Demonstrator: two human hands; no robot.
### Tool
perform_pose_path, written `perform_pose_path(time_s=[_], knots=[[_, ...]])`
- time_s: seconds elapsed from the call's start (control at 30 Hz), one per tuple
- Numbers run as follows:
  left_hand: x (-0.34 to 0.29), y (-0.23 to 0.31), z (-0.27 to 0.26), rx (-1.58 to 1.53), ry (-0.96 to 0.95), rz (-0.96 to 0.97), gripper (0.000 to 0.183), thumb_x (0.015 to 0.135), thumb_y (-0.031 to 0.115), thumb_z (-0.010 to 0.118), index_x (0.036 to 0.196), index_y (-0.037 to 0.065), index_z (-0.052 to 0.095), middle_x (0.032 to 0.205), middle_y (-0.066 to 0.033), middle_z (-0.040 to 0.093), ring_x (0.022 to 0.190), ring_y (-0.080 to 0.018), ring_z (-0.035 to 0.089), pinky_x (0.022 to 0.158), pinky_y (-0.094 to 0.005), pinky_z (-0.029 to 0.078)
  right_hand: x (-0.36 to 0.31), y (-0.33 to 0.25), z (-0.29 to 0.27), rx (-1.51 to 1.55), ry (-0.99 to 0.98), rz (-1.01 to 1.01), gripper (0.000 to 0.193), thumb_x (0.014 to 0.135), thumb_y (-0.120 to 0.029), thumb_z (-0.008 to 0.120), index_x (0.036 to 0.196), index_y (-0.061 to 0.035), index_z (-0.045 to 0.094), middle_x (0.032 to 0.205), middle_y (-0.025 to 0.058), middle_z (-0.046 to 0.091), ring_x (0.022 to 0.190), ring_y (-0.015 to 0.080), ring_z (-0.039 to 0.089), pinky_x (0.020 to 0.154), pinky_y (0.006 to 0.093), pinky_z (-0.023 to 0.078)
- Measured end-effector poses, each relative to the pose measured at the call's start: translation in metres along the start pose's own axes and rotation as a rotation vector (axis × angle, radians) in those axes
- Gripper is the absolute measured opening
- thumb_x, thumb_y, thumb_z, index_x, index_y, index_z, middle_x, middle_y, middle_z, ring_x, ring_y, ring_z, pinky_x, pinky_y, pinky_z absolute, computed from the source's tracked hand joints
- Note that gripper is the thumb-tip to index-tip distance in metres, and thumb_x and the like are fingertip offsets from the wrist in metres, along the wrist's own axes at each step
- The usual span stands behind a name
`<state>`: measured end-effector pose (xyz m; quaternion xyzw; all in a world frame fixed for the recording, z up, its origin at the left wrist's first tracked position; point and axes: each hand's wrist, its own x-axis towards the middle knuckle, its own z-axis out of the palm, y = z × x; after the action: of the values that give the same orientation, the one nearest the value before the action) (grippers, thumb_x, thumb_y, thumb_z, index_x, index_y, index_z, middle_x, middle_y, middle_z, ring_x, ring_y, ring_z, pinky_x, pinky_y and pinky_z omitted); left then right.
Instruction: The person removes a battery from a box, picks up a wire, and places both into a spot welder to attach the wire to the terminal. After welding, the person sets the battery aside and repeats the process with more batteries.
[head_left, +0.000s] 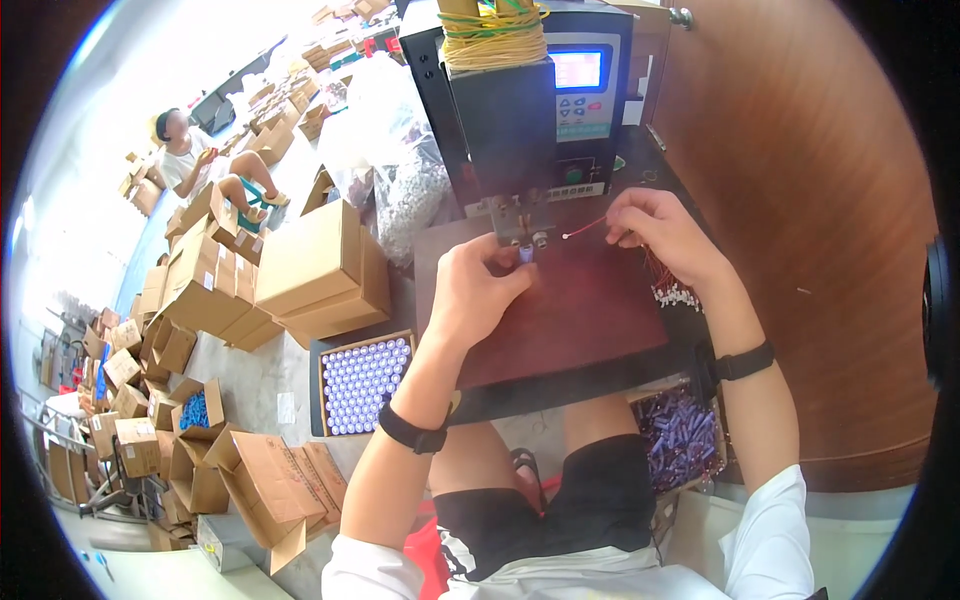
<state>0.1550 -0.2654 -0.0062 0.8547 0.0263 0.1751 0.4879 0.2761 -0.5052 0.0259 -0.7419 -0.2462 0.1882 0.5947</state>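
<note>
Between the thumb and fingers of my left hand (478, 287) is a small purple battery cell (526, 255), held upright under the electrodes (524, 232) of a black spot welding machine (502, 130). My right hand (657, 228) is to the right of it, pinching a thin red wire lead (588, 228) with a small white connector at its tip. That tip hangs a short way from the cell, apart from it. Beside my right wrist lies a bundle of similar leads with white connectors (677, 296). The dark red work board (570, 320) is under both hands.
A tray of upright purple cells (366, 385) stands left of the board. A box of loose purple cells (682, 440) sits at lower right. The machine's control panel (583, 95) is lit. Cardboard boxes (310, 262) and a bag (410, 190) fill the left; a seated person (205, 165) is farther back.
</note>
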Motion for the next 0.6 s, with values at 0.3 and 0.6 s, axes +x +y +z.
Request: perform_pose_path(time_s=[0.3, 0.6], knots=[[-0.0002, -0.0009, 0.0006, 0.009, 0.011, 0.015, 0.021, 0.077, 0.016, 0.079, 0.089, -0.001, 0.074, 0.076, -0.0072, 0.073, 0.070, -0.0103, 0.063, 0.069, -0.0287, 0.051, -0.0013, 0.0020, -0.0011, 0.019, 0.018, 0.016, 0.015, 0.095, -0.018, 0.062, 0.093, -0.0037, 0.065, 0.093, 0.0036, 0.065, 0.088, 0.0148, 0.066, 0.081, 0.0276, 0.051], [-0.0007, 0.0044, -0.0016, 0.044, -0.004, -0.013, 0.027, 0.076, 0.017, 0.079, 0.094, -0.002, 0.074, 0.081, -0.0114, 0.074, 0.073, -0.0168, 0.067, 0.072, -0.0315, 0.052, -0.0028, 0.0012, -0.0018, 0.024, 0.001, -0.005, 0.015, 0.095, -0.018, 0.062, 0.093, -0.0035, 0.065, 0.093, 0.0036, 0.065, 0.088, 0.0145, 0.065, 0.081, 0.0276, 0.051]])
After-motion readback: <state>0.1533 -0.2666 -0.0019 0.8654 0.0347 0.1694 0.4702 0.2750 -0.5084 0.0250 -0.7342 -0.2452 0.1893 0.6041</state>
